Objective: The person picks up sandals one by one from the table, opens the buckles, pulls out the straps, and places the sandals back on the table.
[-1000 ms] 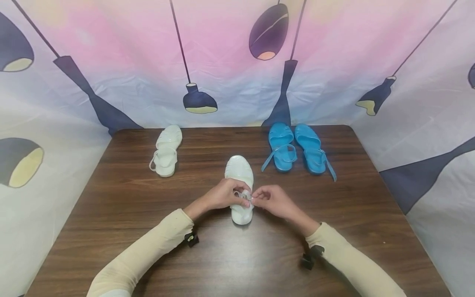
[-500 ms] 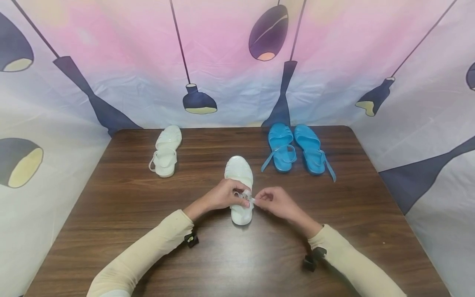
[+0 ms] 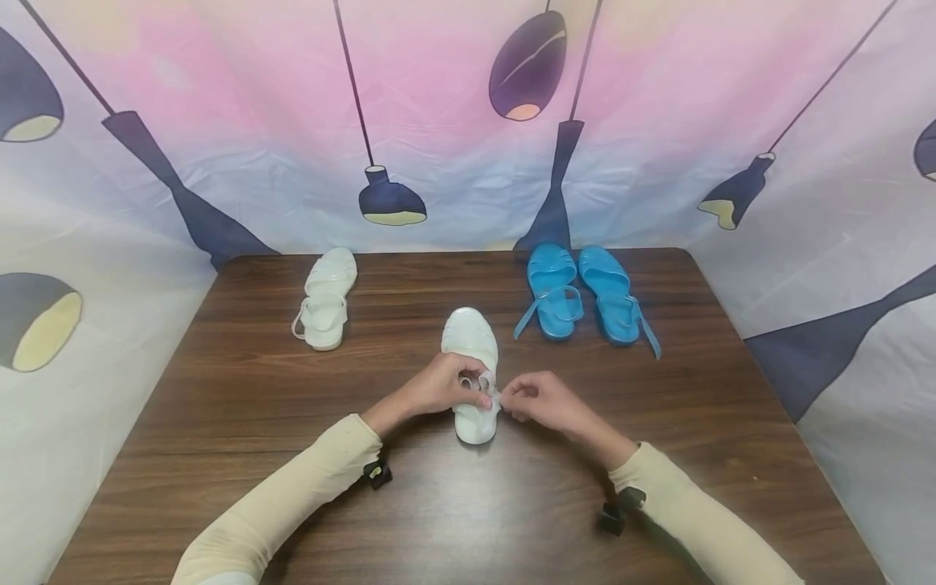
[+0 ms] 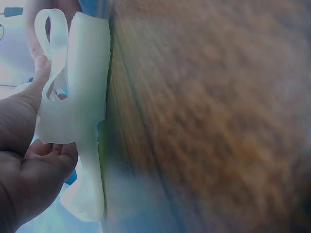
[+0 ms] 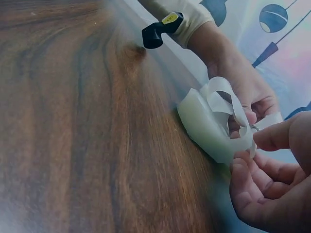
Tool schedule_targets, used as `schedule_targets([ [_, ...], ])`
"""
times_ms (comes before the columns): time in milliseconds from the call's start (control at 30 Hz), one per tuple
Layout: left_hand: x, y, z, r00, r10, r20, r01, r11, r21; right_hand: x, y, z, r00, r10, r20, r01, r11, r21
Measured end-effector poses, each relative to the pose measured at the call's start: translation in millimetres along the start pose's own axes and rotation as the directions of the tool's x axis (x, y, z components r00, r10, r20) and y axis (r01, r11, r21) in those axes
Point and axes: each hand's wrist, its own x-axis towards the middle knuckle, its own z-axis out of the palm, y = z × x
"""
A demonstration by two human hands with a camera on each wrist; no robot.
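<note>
A white sandal (image 3: 469,331) rests on the brown table, toe pointing away from me. My left hand (image 3: 433,387) reaches over it from the left, thumb and fingers gripping its ankle strap. In the left wrist view the strap (image 4: 59,41) stands up in a loop above the sole. From the right, my right hand (image 3: 547,403) pinches the strap's end at the sandal's outer side. A small metal buckle (image 5: 255,128) shows beside the right thumb in the right wrist view. The right fingers partly hide the strap's end.
Another white sandal (image 3: 327,296) lies at the back left of the table (image 3: 234,390). Two blue sandals, one on the left (image 3: 552,272) and one on the right (image 3: 605,276), stand at the back right with loose straps. A printed cloth (image 3: 453,138) hangs behind the table.
My right hand has shifted slightly right and down, drawing its fingertips a little away from the left thumb. The left hand and the sandals stay where they were.
</note>
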Motion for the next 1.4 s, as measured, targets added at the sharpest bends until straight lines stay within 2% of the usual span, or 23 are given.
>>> schedule_targets([
  [200, 0.7, 0.7, 0.5, 1.0, -0.014, -0.007, 0.014, 1.0, 0.001, 1.1, 0.0, 1.3, 0.998, -0.056, -0.015, 0.056, 0.998, -0.012],
  [533, 1.2, 1.0, 0.2, 1.0, -0.013, 0.016, 0.013, 1.0, -0.003, 5.1, -2.7, 1.2, 0.999, -0.041, -0.009, 0.041, 0.999, -0.015],
  [733, 0.5, 0.2, 0.9, 1.0, -0.012, -0.003, 0.012, 1.0, 0.011, 1.2, 1.7, -1.2, 1.0, -0.012, -0.002, 0.012, 1.0, 0.02],
  [933, 0.6, -0.9, 1.2, 0.999, -0.03, -0.012, 0.03, 0.999, 0.015, 1.8, -1.4, 1.2, 0.998, -0.051, -0.026, 0.052, 0.999, 0.013],
  [1067, 0.7, -0.8, 0.8, 1.0, -0.016, -0.012, 0.016, 1.0, 0.013, 4.0, -5.5, 1.7, 0.996, -0.084, -0.043, 0.083, 0.996, -0.021],
  [1300, 0.2, 0.4, 0.6, 1.0, -0.015, -0.005, 0.015, 1.0, 0.009, 3.3, -2.1, 0.2, 1.0, 0.0, -0.009, 0.001, 0.996, 0.091],
  [1400, -0.5, 0.3, 1.1, 1.0, -0.002, -0.013, 0.002, 1.0, 0.015, 1.6, -0.5, 0.7, 1.0, 0.005, 0.002, -0.005, 0.996, 0.094],
])
